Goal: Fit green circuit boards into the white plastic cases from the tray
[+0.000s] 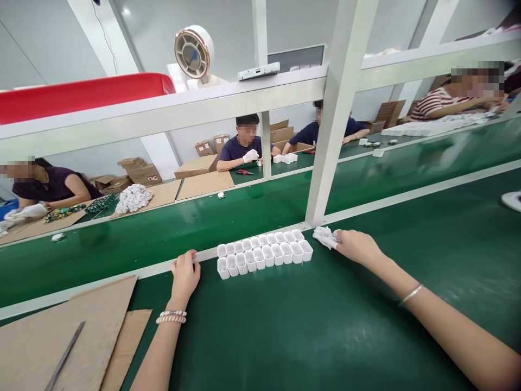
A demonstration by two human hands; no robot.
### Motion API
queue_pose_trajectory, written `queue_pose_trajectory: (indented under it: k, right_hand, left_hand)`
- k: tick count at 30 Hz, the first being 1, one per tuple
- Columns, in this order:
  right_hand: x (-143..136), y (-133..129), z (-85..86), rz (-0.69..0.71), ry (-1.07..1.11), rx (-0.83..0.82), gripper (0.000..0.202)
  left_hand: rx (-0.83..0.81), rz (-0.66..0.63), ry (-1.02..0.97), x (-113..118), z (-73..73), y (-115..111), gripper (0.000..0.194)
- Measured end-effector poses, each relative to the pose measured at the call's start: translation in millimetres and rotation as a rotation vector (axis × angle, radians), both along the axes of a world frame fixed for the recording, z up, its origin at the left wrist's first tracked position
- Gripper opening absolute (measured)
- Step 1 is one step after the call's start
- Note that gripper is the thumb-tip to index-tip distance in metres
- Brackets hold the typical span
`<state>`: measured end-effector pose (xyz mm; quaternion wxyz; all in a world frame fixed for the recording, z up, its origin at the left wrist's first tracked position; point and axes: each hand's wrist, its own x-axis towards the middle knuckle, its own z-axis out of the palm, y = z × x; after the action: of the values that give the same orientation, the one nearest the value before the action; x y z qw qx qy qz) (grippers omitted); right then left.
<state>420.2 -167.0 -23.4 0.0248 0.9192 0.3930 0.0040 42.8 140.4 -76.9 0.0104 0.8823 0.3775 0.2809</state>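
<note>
While leaning over green tabltop [309, 336]: two bare hands out in front, well apart, cups [264, 252] between them.

Left hand [185, 274]: palm down, fingers loosely curled, fingertips resting on pale rail [122, 274] at far edge of tabletop. Holding nothing. Just left of cups, not touching them. Beaded bracelet [171, 316] at wrist.

Right hand [357, 245]: closed around small white crumpled item [324, 237], looks like cloth or glove, cannot tell which. Item pokes out leftward from fingers, sits just right of cups, near foot of white post [331, 125]. Thin bangle [410, 295] on forearm.

Cups: small, white, open-topped, packed side by side in two rows, one block, running slightly uphill to the right. Upright on tabletop, just in front of rail. Contents not readable.

Near left: cardboard sheets [69, 331] flat on tabletop, dark narrow tool [65, 355] lying on top.

Beyond rail: green belt [244, 209], lone small white part [221, 195] on it. Across belt: other people seated, one with white-gloved hands [250, 156], heap of white parts [133, 197] on cardboard, cartons behind. Above: white frame shelf with red bin [81, 95] and fan [194, 52].
</note>
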Motion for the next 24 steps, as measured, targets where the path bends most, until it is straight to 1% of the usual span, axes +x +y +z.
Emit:
queue_pose_trajectory:
  k: [6, 19, 24]
  right_hand:
    - [3, 1, -2.1, -0.01, 0.033, 0.023, 0.021]
    - [16, 5, -13.4, -0.075, 0.21, 0.231, 0.015]
    - [17, 6, -15.0, -0.06, 0.215, 0.255, 0.012]
  left_hand:
    - [-0.009, 0.003, 0.0, 0, 1.6, -2, 0.025]
    - [-0.022, 0.004, 0.02, 0, 1.9, -1, 0.024]
    - [-0.022, 0.001, 0.016, 0, 2.4, -1, 0.024]
